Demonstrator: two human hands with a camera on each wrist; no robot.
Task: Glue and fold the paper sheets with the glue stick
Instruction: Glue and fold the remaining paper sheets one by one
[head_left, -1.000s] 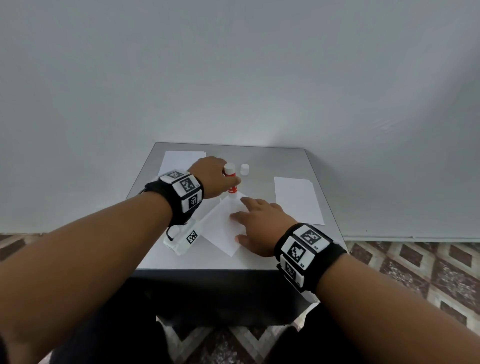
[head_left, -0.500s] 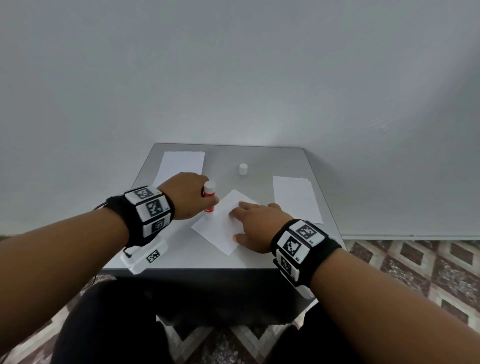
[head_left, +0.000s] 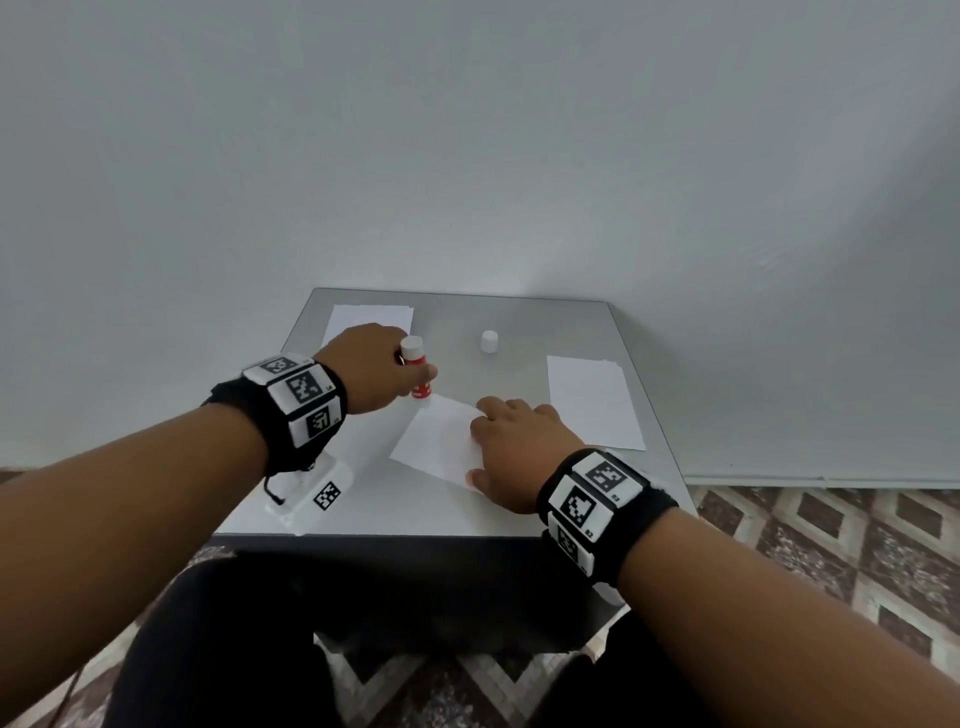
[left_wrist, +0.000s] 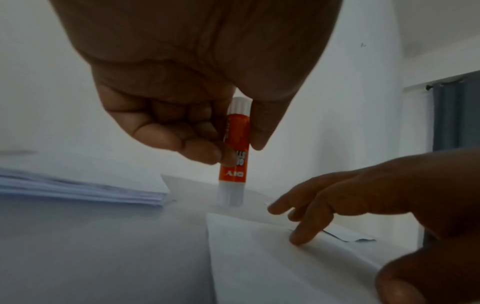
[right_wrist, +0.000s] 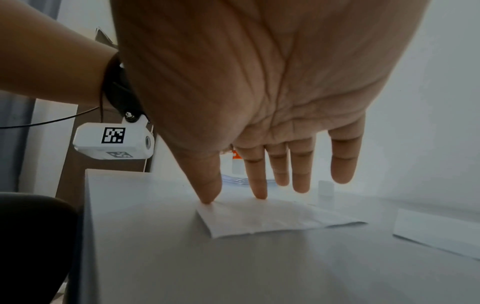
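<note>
My left hand (head_left: 387, 366) grips the red and white glue stick (head_left: 418, 374) upright, its uncapped clear end down at the far left corner of a white sheet (head_left: 436, 444). In the left wrist view my fingers (left_wrist: 200, 151) and thumb pinch the glue stick (left_wrist: 233, 164), whose tip stands just past the sheet (left_wrist: 259, 263). My right hand (head_left: 519, 452) lies on the sheet's right side with straight fingers. In the right wrist view the thumb and index fingertips (right_wrist: 261, 195) press the sheet (right_wrist: 272, 218) to the table.
The white cap (head_left: 489, 341) stands at the back of the grey table (head_left: 395, 514). A paper stack (head_left: 371, 316) lies at the back left and another sheet (head_left: 592, 402) at the right. A wall rises right behind the table.
My left hand has carried the glue stick from the sheet's far corner leftward along its edge, then a little away from me. The right hand has stayed pressed on the sheet.
</note>
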